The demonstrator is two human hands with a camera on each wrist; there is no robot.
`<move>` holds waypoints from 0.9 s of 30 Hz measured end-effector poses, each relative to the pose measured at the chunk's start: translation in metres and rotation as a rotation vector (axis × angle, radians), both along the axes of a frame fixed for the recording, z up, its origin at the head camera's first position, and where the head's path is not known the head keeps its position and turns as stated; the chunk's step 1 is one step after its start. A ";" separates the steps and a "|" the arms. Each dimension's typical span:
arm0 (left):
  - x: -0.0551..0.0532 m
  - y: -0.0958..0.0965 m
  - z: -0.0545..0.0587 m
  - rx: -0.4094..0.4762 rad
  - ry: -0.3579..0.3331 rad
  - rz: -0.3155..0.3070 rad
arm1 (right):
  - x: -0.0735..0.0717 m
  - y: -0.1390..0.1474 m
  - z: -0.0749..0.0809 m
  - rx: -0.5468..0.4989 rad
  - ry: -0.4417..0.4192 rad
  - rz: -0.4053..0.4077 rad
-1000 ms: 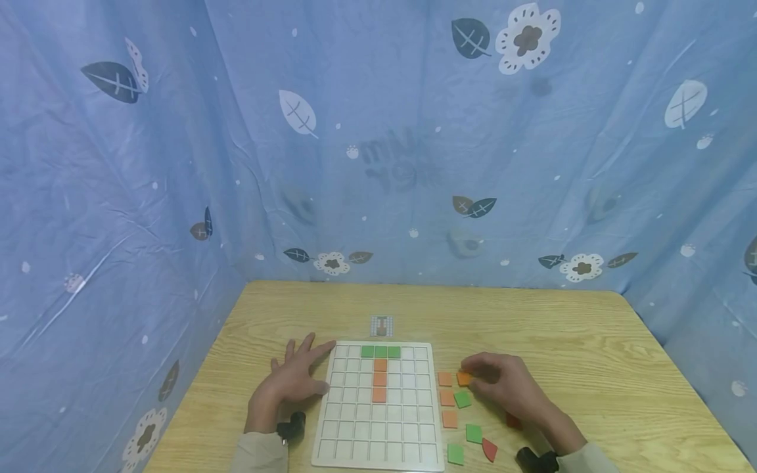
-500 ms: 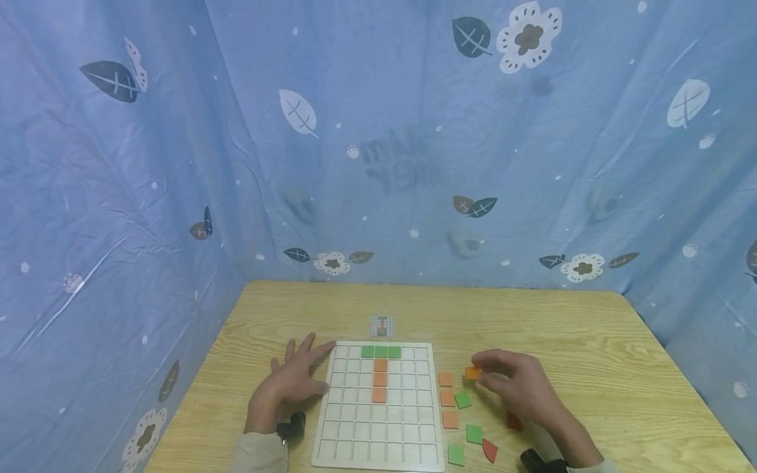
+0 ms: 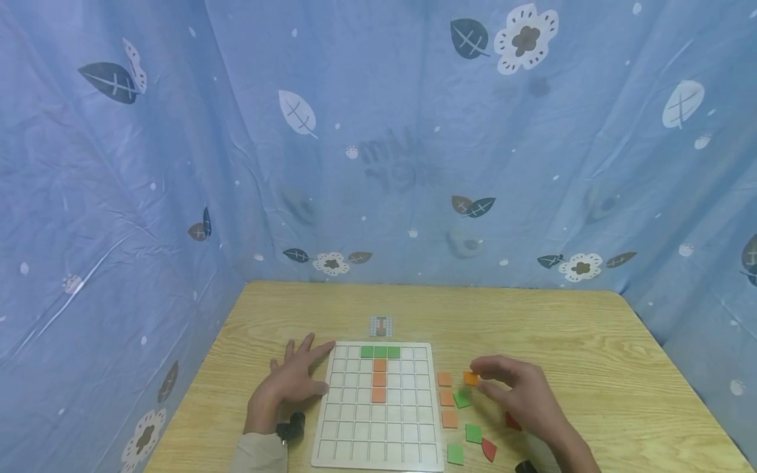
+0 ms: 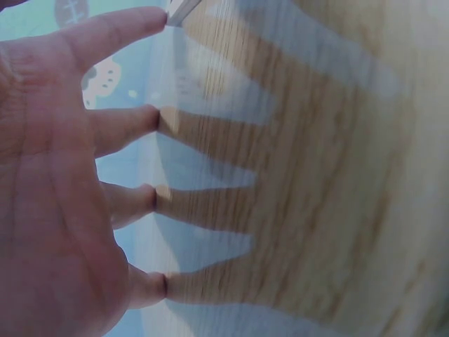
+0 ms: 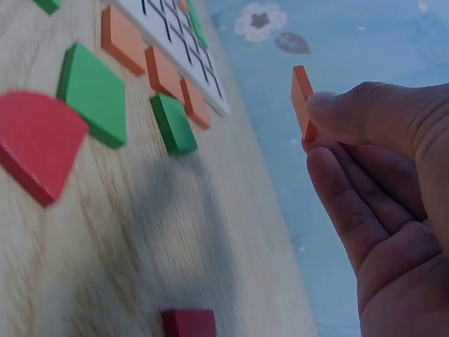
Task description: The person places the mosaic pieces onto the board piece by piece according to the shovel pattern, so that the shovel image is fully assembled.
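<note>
A white grid board [image 3: 345,430] lies on the table; three green tiles [image 3: 380,352] form a row at its far edge, and three orange tiles [image 3: 379,380] run down from their middle. My left hand [image 3: 294,376], fingers spread, touches the board's left side with thumb and index finger. In the left wrist view, the other fingertips [image 4: 151,196] rest on the table. Right of the board, my right hand [image 3: 519,393] pinches an orange square tile [image 5: 301,102] between thumb and fingers. The right wrist view shows this tile on edge, raised above the table.
Beside the board's right edge sit three loose orange tiles [image 3: 447,398]. Near them lie several green tiles [image 3: 473,433] and a red quarter-round tile [image 3: 489,450]. Another red piece [image 3: 513,422] is partly under my right hand. A small printed pattern card [image 3: 381,326] lies beyond the board.
My right hand has shifted slightly right with the orange tile, which has come up off the table. The left hand and the tiles on the board have stayed put.
</note>
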State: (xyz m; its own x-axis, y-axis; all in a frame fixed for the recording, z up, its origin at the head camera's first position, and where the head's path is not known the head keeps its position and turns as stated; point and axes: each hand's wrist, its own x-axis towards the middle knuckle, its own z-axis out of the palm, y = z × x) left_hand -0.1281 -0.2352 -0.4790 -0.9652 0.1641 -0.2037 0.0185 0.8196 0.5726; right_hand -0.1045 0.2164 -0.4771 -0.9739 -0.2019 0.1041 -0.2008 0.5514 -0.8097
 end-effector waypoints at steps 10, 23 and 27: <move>0.000 0.000 0.000 -0.006 0.001 -0.004 | 0.006 -0.017 -0.001 -0.070 0.096 0.073; -0.002 -0.003 -0.003 0.009 -0.007 -0.004 | 0.007 -0.044 -0.005 -0.139 0.066 0.141; -0.001 -0.002 -0.003 0.008 -0.005 -0.008 | 0.008 -0.054 -0.007 -0.176 0.032 0.155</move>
